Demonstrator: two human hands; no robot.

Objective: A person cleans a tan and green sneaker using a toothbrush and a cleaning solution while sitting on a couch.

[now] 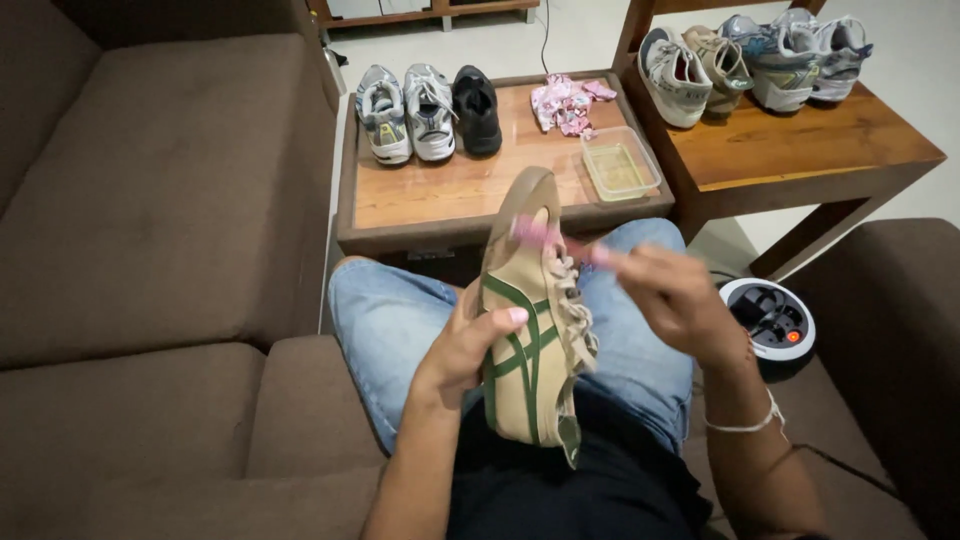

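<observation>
Over the lap, tan sneaker (530, 320) in left hand (465, 350) grip, pink brush (555, 240) in right hand (675, 295)

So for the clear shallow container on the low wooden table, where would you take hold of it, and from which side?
Probably by the rim of the clear container, fingers pinching its near short wall from above. It sits flat and open-topped near the table's right front corner, seemingly with liquid inside, so a level lift seems wise. The pink cloth lies just behind it; the near side is free.
</observation>
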